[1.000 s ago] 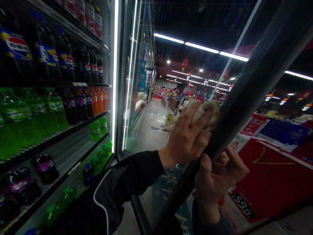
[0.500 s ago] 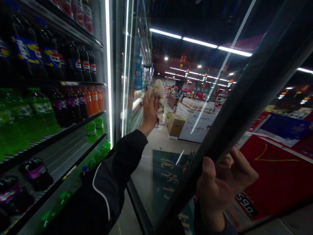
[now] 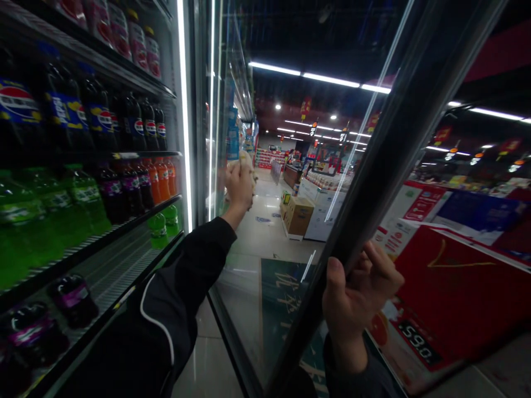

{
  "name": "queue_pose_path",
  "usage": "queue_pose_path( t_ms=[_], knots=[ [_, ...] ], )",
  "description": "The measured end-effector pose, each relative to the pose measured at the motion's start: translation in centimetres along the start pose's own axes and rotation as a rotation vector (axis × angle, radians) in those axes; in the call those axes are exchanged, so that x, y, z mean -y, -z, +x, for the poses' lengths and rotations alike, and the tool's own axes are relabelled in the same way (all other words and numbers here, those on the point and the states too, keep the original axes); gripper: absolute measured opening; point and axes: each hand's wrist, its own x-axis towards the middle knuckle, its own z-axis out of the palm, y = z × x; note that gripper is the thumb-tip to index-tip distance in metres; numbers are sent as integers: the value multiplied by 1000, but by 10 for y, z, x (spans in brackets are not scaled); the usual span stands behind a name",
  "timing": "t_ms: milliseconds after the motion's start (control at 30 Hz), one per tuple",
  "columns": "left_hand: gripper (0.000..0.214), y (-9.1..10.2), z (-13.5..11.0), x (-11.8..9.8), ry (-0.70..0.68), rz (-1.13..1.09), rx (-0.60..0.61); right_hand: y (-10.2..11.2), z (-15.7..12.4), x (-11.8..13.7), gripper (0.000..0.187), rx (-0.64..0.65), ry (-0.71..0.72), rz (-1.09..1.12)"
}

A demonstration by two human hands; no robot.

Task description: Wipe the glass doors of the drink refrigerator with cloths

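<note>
My left hand (image 3: 239, 188) is raised at the middle of the view and shut on a crumpled pale cloth (image 3: 245, 162), which it partly hides. It is near the lit edge of the open glass cooler door's hinge side, and the cloth seems not to touch anything. My right hand (image 3: 357, 293) curls around the dark frame of the glass door (image 3: 375, 182), low on the right. Its fingers wrap behind the frame, seen through the glass.
Cooler shelves (image 3: 83, 243) on the left hold several Pepsi bottles (image 3: 64, 108), green soda bottles (image 3: 85, 196) and orange and purple bottles. A cardboard box (image 3: 296, 215) stands in the tiled aisle (image 3: 265, 232). A red price display (image 3: 456, 287) lies beyond the door.
My left hand has moved away from the door frame, up and left towards the cooler, with the cloth still in it. My right hand stays on the frame.
</note>
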Motion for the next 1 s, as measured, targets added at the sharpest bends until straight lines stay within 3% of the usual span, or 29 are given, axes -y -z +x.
queue_pose_path(
  t_ms=[100, 167, 267, 333, 400, 500, 633, 700, 833, 1000],
  knots=[
    [35, -14, -36, -35, -85, 60, -14, -1, -1, 0, 61, -3, 0, 13],
    [42, -19, -68, -65, -255, 58, 25, 0, -2, 0, 60, -5, -4, 3],
    [48, -22, -115, -108, -563, 61, 179, 1, -1, 0, 60, -7, -15, -30],
    [50, -24, -134, -126, -641, 68, 254, 2, -1, -1, 60, -15, -12, -36],
    [53, -27, -139, -130, -672, 73, 276, 3, -2, 0, 61, -21, -6, -33],
    [52, -35, -122, -113, -718, 107, 208, 4, -2, 1, 63, -7, -16, -52],
    [47, -45, -67, -60, -670, 165, -9, 4, 0, 0, 67, -19, 6, -8],
    [43, -45, -33, -27, -505, 191, -111, 4, 1, -2, 69, -25, 35, 9],
    [37, -29, 19, 31, -103, 268, -162, 5, 2, -5, 68, -26, 58, 10],
    [39, -6, 18, 69, 121, 324, -195, 1, 6, -8, 65, -30, 75, 43]
  ],
)
